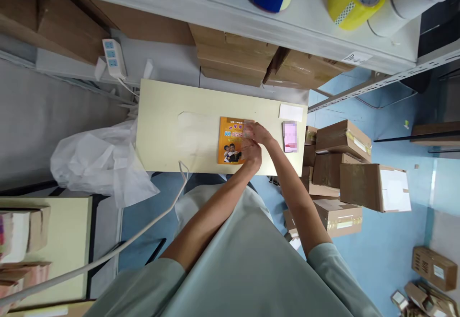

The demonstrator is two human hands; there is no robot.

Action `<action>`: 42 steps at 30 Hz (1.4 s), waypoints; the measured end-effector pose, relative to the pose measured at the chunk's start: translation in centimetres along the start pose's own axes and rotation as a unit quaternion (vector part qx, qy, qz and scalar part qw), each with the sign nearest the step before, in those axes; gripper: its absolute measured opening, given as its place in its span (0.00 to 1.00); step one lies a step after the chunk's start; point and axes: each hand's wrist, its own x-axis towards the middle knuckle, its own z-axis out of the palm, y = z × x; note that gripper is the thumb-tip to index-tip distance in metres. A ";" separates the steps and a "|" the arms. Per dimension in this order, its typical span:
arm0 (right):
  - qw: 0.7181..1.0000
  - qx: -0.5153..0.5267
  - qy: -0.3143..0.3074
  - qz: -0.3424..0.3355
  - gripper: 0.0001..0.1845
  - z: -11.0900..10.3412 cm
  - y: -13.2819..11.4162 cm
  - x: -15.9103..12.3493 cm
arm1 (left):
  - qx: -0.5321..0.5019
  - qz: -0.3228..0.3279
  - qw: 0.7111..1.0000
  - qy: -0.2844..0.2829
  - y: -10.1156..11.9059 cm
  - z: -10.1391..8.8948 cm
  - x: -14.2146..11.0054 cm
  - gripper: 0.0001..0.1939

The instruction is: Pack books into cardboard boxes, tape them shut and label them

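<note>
An orange book (227, 137) with printed lettering and a picture of people on its cover lies face up on a narrow pale-yellow table (165, 115). Over the lower right part of the book rests my left hand (252, 154); its fingers are blurred, and their grip does not show clearly. My right hand (260, 133) is bent in at the book's upper right edge, fingers drawn together. A blurry, see-through patch lies by those fingertips, and what they hold is unclear. Both hands are close together.
Right of the hands lie a pink-screened phone-like object (290, 137) and a white paper slip (291, 112). Crumpled clear plastic (97, 158) hangs at the table's left end. A white cable (151, 223) crosses the left side. Overhead, a shelf (309, 31) carries yellow tape (345, 7). Cardboard boxes (359, 187) stand right.
</note>
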 end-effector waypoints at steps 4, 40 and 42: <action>0.992 -0.100 -0.023 -0.067 0.37 -1.1 -0.3 -1.4 | 0.051 -0.008 0.998 -0.045 -0.4 -2.4 -0.8 0.37; 0.956 -0.187 -0.092 -0.205 0.20 2.4 -23.1 12.5 | -0.108 -0.249 0.916 0.295 -19.0 -18.6 -10.3 0.15; 0.957 -0.205 -0.080 -0.187 0.20 3.9 -23.3 12.7 | -0.055 -0.246 0.930 0.268 -20.0 -18.6 -10.1 0.16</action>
